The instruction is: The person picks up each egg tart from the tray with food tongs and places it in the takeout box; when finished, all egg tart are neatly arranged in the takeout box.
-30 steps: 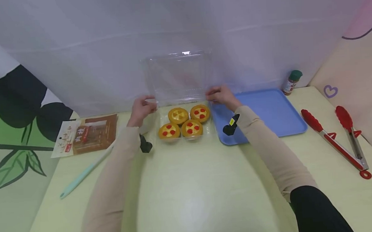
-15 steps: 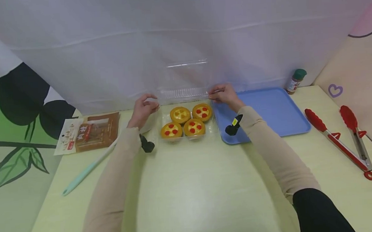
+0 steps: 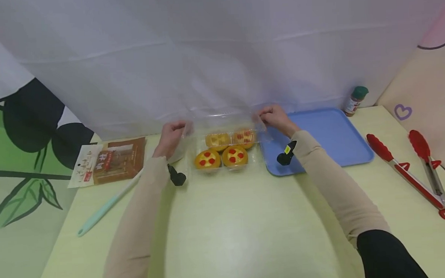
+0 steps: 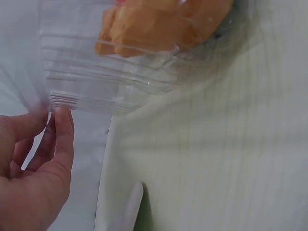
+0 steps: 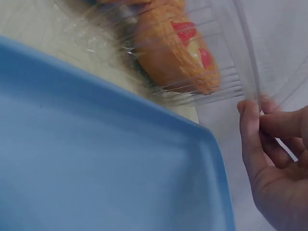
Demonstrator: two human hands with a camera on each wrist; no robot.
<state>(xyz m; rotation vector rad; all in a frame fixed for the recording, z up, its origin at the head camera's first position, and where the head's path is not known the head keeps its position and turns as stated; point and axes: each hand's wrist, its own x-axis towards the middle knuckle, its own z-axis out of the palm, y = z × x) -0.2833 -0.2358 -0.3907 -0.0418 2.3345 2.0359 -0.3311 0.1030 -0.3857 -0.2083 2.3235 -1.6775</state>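
A clear plastic clamshell box (image 3: 254, 157) holds several round tarts (image 3: 207, 159), most of them dotted with red pieces. Its hinged lid (image 3: 221, 121) leans forward over the back tarts, which show through the plastic. My left hand (image 3: 171, 138) pinches the lid's left edge between thumb and fingers; the left wrist view shows this hand (image 4: 43, 159) at the ribbed plastic corner. At the opposite side, my right hand (image 3: 277, 119) pinches the lid's right edge, and in the right wrist view its fingertips (image 5: 249, 109) meet the rim beside a tart (image 5: 168, 53).
A blue tray (image 3: 320, 138) lies just right of the box. Beyond it are a green-capped jar (image 3: 355, 100) and red-tipped tongs (image 3: 409, 175). A brown food packet (image 3: 112, 161) and a utensil with a pale green handle (image 3: 101, 210) lie at left. A white cloth hangs behind.
The lid has swung from standing upright behind the box to leaning forward over the back tarts, both hands moving with it. The whole scene has shifted slightly in the head view.
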